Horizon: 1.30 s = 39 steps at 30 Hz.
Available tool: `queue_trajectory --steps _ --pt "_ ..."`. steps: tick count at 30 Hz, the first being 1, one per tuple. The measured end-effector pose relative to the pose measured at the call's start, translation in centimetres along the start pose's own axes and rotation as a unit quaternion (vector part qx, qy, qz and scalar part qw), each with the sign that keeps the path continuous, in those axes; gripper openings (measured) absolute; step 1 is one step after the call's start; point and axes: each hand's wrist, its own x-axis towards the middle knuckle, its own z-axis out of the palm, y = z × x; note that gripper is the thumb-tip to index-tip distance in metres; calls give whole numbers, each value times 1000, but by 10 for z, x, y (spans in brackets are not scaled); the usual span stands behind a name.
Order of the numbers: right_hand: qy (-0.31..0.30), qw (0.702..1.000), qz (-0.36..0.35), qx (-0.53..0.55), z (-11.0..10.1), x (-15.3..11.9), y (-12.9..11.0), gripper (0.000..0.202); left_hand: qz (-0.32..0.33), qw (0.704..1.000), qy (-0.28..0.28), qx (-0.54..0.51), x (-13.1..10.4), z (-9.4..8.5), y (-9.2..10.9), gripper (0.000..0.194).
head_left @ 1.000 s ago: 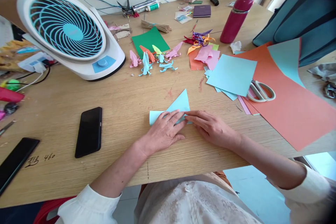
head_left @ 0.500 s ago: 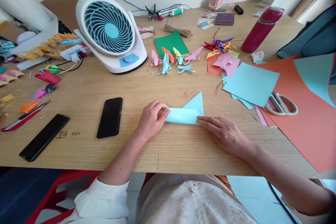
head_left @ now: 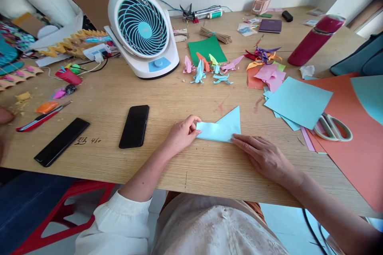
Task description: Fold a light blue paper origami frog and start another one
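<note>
A light blue sheet of folded paper (head_left: 220,130) lies on the table in front of me, a long flat strip with a pointed triangular flap rising at its right end. My left hand (head_left: 186,129) grips the paper's left end between thumb and forefinger. With fingers stretched out flat, my right hand (head_left: 263,153) rests its fingertips on the lower right corner of the paper. Beyond the paper stand several small folded paper figures (head_left: 200,72) in blue, pink, orange and green.
A black phone (head_left: 134,126) lies left of my hands, a long black object (head_left: 62,142) farther left. A white fan (head_left: 176,57) stands behind. To the right are blue sheets (head_left: 299,101), scissors (head_left: 341,128), orange paper (head_left: 356,159) and a red flask (head_left: 315,42). Part of another person (head_left: 4,115) shows at the left edge.
The view has turned left, so the table's things sit farther right. My left thumb and forefinger have shifted slightly at the paper's end. Part of another person has appeared at the left edge.
</note>
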Motion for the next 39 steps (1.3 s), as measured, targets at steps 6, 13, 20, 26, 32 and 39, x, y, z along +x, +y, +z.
queue_trajectory --steps 6,13,20,26,32,39 --pt "-1 1000 -12 -7 -2 1 0 50 56 998 -2 35 0 1 -5 19" --pt "-17 999 -29 -28 -1 -1 2 51 134 980 -24 144 1 -4 -6 11" --pt "-8 999 -28 -26 -1 0 2 49 259 948 4 183 -6 -11 -9 33" --pt "-4 1000 -28 -11 0 0 3 49 304 920 -6 246 -28 -21 -22 42" --pt "3 1000 -26 -4 1 0 4 50 312 897 -32 313 -39 -26 -23 51" --pt "-6 999 -27 -21 -1 0 2 48 343 867 -43 360 -35 -18 0 51"
